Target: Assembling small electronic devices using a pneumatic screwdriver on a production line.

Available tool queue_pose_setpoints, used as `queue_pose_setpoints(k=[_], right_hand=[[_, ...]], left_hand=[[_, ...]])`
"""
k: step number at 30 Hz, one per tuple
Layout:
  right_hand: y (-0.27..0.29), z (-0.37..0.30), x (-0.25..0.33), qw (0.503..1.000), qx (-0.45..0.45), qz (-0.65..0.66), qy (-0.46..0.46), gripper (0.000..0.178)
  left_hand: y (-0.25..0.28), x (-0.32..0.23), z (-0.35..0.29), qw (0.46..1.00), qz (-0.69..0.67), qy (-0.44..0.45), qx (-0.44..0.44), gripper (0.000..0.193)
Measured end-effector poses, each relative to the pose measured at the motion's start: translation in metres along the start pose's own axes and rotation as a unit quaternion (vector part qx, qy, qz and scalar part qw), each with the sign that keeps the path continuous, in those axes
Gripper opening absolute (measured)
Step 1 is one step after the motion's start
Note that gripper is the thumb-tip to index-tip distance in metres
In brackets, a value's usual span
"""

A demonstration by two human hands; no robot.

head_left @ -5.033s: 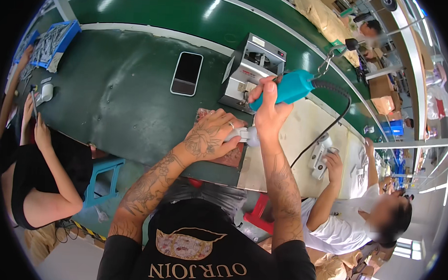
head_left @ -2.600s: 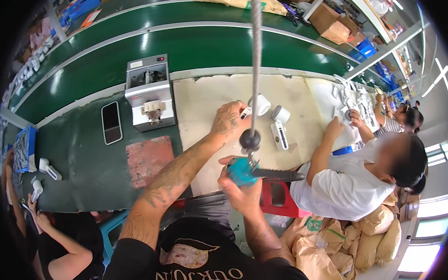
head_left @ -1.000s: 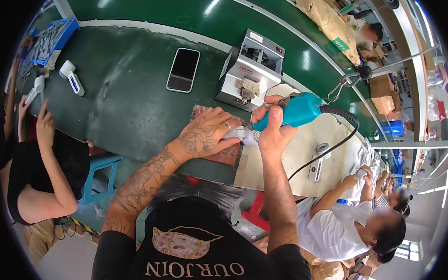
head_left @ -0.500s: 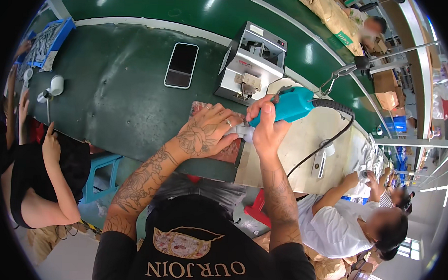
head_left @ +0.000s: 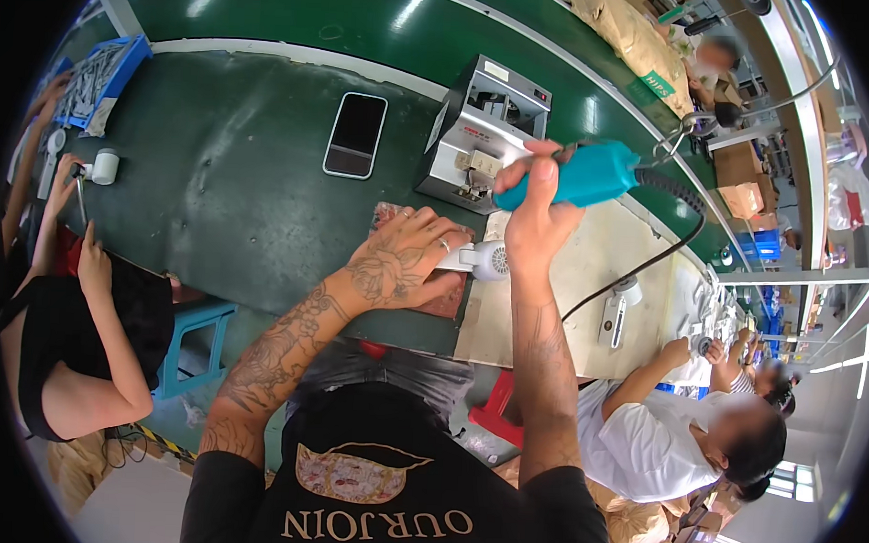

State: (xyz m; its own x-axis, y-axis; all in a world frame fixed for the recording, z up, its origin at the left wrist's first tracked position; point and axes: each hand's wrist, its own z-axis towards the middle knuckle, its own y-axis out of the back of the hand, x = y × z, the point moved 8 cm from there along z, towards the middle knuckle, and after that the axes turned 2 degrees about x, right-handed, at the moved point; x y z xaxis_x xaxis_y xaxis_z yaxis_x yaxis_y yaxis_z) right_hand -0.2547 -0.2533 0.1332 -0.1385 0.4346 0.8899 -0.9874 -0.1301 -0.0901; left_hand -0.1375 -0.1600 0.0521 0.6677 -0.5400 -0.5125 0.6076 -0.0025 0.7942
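One teal tool [head_left: 586,176] fills our closed right hand [head_left: 535,213] beside the silver machine [head_left: 473,131]. Nearer us than it, our half-curled left hand [head_left: 406,261] clasps a white device [head_left: 490,261].

Bright, fairly even light is filling the scene, with windows [head_left: 796,483] glowing washed-out at lower right. White glare streaks are shining off the green band [head_left: 309,23]; fisheye distortion is bending straight edges toward the dark rim.
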Motion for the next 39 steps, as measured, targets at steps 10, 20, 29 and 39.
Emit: queue_pose_setpoints(k=[10, 20, 29, 39], right_hand=[[-0.013, 0.014, -0.021, 0.999, 0.019, -0.030, 0.042, 0.027], [0.017, -0.039, 0.002, 0.997, 0.005, 0.031, -0.069, 0.030], [0.023, -0.057, 0.001, 0.997, 0.018, 0.027, -0.067, 0.037], [0.024, -0.057, -0.006, 0.997, 0.022, 0.015, -0.070, 0.041]], left_hand=[[-0.008, 0.002, 0.001, 1.000, -0.021, -0.011, 0.011, 0.062], [-0.005, 0.004, 0.003, 0.999, -0.041, 0.003, 0.010, 0.062], [0.000, 0.003, 0.003, 0.998, -0.045, 0.027, 0.026, 0.063], [-0.001, 0.002, 0.005, 0.998, -0.046, 0.029, 0.040, 0.065]])
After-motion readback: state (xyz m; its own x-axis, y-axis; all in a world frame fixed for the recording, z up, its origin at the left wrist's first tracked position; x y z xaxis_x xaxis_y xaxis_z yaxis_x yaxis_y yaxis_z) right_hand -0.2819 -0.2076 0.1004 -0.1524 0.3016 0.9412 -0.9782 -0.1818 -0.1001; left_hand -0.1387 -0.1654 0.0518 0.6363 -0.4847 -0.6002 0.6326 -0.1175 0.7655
